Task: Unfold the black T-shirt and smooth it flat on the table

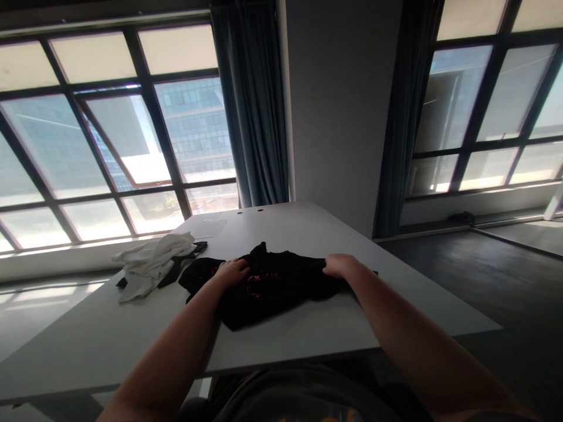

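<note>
My left hand (232, 272) lies on a black garment (281, 296) with its fingers bent; from my remote seat I cannot tell whether it grips or only presses. My right hand (339, 265) is closed around the garment's right end. The garment lies rumpled, pink print showing, on the white table (303, 225). Just beside it, to the left, a heap of white cloth (153, 261) lies over dark cloth (170, 273). Farther back I see paper (209, 227) lying flat, then a blue curtain (255, 117) beside a tilted-open window (127, 140).
</note>
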### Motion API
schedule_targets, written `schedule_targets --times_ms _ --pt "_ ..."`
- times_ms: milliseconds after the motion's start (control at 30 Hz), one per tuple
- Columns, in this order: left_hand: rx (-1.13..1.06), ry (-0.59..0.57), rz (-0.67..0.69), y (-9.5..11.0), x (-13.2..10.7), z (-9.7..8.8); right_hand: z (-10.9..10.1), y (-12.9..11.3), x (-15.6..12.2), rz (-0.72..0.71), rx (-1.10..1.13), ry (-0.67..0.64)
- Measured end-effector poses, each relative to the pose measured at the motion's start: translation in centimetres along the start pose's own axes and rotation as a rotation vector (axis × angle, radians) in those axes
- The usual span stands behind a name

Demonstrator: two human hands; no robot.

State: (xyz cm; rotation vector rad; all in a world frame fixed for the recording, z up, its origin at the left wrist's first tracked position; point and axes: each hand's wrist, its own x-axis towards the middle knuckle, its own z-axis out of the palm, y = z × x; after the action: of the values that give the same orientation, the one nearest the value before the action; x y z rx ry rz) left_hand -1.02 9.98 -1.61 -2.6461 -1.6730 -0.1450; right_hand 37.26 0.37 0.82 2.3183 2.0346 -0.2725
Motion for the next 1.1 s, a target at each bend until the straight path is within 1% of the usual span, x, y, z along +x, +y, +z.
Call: schedule_targets --times_ms 67,100,133,167,267,367,433,500,600,733,800,900,1000,1100 --pt "-0.002 -0.004 0.004 0.0 0.0 0.0 -0.2 0.8 0.3 0.09 0.026 0.055" --pt "-0.003 -0.006 0.004 0.0 0.0 -0.1 -0.3 1.0 0.3 0.104 0.039 0.068" --pt "-0.005 -0.009 0.004 0.0 0.0 -0.1 -0.3 1.1 0.4 0.089 0.048 0.061" --pt "-0.008 -0.011 0.004 0.0 0.0 -0.1 -0.2 1.1 0.3 0.046 0.053 0.033" --pt "-0.014 -0.01 0.007 -0.1 0.0 -0.1 0.1 0.7 0.1 -0.124 0.086 -0.108" --pt "-0.013 -0.01 0.008 -0.2 0.1 0.1 0.4 0.4 -0.3 -0.282 0.234 -0.243" --pt "-0.011 -0.013 0.008 -0.4 0.2 0.2 0.4 0.4 -0.4 -0.356 0.35 -0.308" --pt "-0.012 -0.012 0.012 -0.5 0.3 0.4 0.2 0.2 -0.6 -0.387 0.388 -0.33" --pt "-0.016 -0.006 0.015 -0.6 0.4 0.5 -0.1 -0.1 -0.8 -0.403 0.32 -0.259" --pt "-0.015 -0.008 0.013 -0.4 0.3 0.3 -0.3 -0.7 -0.9 -0.408 0.199 -0.063" --pt "-0.012 -0.009 0.013 -0.3 0.2 0.2 -0.2 -0.9 -0.9 -0.396 0.179 -0.001" --pt "-0.013 -0.011 0.008 -0.2 0.1 0.0 0.0 -1.2 -0.9 -0.404 0.228 0.021" --pt "-0.015 -0.012 0.009 -0.2 0.1 0.0 0.1 -1.7 -1.1 -0.455 0.301 0.008" --pt "-0.007 -0.011 0.014 -0.3 0.1 0.0 0.1 -2.4 -1.6 -0.493 0.317 -0.011"
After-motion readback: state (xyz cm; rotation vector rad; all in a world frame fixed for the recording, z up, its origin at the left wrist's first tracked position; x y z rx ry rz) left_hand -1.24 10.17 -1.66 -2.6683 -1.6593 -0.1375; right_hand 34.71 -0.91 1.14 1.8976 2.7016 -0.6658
